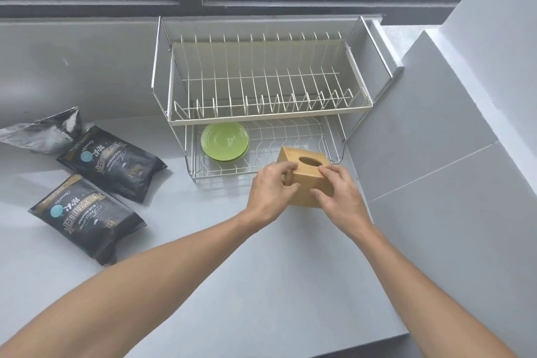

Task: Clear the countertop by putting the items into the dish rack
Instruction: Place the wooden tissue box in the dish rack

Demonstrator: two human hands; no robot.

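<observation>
Hands grip tan wooden box with oval top slot.

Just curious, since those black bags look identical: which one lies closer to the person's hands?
The black printed bag farther from the window, lower left on the grey countertop. The other black bag lies farther back, beside the crumpled silver bag.

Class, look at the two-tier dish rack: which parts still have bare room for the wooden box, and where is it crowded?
The upper tier holds nothing, though its slots are narrow. The lower tier is bare right of the green plates, which fill its left end. Both hands, left hand and right hand, hold the wooden box at that opening.
</observation>
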